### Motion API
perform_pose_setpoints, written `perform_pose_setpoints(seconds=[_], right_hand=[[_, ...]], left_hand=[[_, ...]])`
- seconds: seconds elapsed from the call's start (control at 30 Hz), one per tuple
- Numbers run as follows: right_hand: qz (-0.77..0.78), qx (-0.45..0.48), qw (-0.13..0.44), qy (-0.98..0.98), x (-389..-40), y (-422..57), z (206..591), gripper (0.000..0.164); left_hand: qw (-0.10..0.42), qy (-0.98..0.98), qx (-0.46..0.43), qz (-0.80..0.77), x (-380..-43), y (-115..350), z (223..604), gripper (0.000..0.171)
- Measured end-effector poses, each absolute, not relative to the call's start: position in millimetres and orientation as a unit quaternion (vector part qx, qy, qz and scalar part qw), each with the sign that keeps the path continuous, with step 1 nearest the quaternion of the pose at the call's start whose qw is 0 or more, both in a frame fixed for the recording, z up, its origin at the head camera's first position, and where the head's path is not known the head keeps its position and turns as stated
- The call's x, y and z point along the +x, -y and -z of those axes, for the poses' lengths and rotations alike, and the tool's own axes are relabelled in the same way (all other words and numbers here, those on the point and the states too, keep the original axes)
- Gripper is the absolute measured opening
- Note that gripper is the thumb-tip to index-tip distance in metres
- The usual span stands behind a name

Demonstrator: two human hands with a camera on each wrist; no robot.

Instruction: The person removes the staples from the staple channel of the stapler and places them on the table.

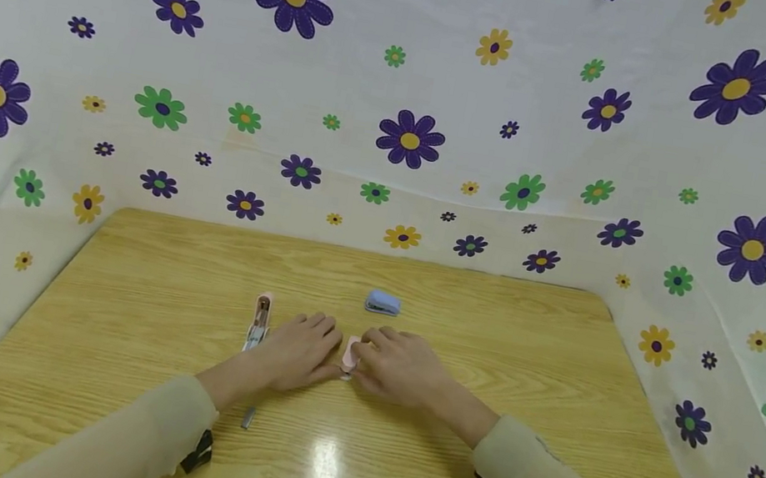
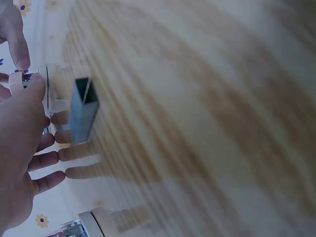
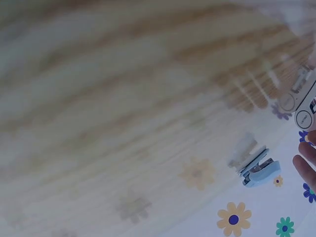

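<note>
A small pink stapler point(image 1: 351, 354) stands between my two hands near the middle of the table. My left hand point(image 1: 305, 351) holds it from the left, thumb at its near end. In the left wrist view, the other fingers of this left hand point(image 2: 19, 143) spread loosely beside the stapler's pale base point(image 2: 48, 81). From the other side, my right hand point(image 1: 403, 367) grips the same stapler with curled fingers and thumb. The right wrist view catches only the fingertips of the right hand point(image 3: 306, 165) and the stapler's round white end point(image 3: 303, 118).
Beyond the hands sits a blue stapler point(image 1: 383, 302). An opened pink stapler point(image 1: 262, 312) lies left of my left hand, partly hidden by it. A strip of staples point(image 1: 248, 418) rests on the wooden table point(image 1: 465, 473) nearer me. Flowered cloth point(image 1: 347, 89) surrounds the table.
</note>
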State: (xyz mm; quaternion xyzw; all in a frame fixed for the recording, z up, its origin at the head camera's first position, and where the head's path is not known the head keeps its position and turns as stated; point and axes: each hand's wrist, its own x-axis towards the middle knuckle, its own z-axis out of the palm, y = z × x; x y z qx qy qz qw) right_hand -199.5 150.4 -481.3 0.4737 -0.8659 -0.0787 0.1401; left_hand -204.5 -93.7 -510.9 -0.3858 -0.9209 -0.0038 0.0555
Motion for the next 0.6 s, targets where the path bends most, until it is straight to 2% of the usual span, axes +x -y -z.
perform_pose_setpoints(seconds=[0.43, 0.6], right_hand=[[0.117, 0.551, 0.25, 0.787, -218, -148, 493, 0.03], [0.125, 0.57, 0.269, 0.767, -223, -147, 495, 0.029]], left_hand=[[0.081, 0.915, -0.394, -0.025, -202, 93, 513, 0.046], [0.078, 0.914, -0.398, -0.029, -201, 93, 513, 0.045]])
